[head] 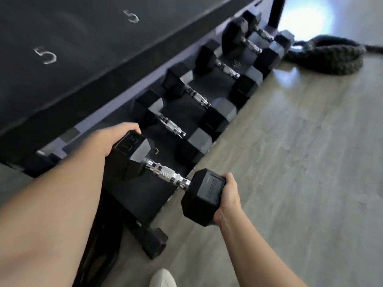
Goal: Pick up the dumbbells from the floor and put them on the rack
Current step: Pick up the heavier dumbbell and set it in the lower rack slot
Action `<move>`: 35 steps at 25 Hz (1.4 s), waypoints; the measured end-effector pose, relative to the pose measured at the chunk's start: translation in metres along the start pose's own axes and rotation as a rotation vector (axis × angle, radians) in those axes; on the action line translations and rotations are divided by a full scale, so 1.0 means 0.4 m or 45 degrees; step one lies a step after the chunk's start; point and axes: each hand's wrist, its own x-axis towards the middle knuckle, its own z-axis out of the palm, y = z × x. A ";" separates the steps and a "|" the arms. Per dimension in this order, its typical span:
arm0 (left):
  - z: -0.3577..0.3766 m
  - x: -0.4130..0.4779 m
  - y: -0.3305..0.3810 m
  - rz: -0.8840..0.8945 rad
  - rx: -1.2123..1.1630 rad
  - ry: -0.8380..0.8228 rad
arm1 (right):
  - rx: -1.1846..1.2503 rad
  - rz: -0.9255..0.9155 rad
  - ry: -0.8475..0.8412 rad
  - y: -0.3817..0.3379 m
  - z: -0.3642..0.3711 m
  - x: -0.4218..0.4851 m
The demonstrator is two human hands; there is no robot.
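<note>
I hold a black hex dumbbell (pixel 165 174) with a chrome handle by its two heads. My left hand (pixel 112 139) grips the far head, my right hand (pixel 228 195) grips the near head. The dumbbell hangs over the near end of the lower shelf of the black rack (pixel 145 195). Its far head is above the shelf, its near head sticks out over the floor. Several more black hex dumbbells (pixel 194 98) lie side by side on the same shelf, running to the far right.
The rack's upper shelf (pixel 83 48), chalked with "5" marks, overhangs the lower row. The rack's foot (pixel 154 243) juts onto the pale floor. A coiled dark battle rope (pixel 327 56) lies beyond the rack's far end. A light shoe tip (pixel 162 278) shows at the bottom.
</note>
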 end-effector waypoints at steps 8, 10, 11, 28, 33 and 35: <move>-0.074 0.234 -0.069 0.015 0.031 0.088 | -0.109 -0.015 -0.030 0.055 0.161 0.144; -0.074 0.249 -0.082 -0.024 0.033 0.063 | -0.133 0.009 0.000 0.055 0.167 0.143; -0.076 0.249 -0.084 -0.038 0.038 0.055 | -0.146 0.007 0.000 0.052 0.172 0.143; 0.157 0.220 -0.315 0.739 -0.469 1.189 | -0.359 -0.725 -0.265 0.134 0.086 0.204; 0.150 0.253 -0.306 0.807 -0.434 1.318 | -0.382 -1.207 -0.404 0.129 0.065 0.253; 0.146 0.253 -0.303 0.854 -0.435 1.319 | -0.345 -1.252 -0.379 0.140 0.065 0.258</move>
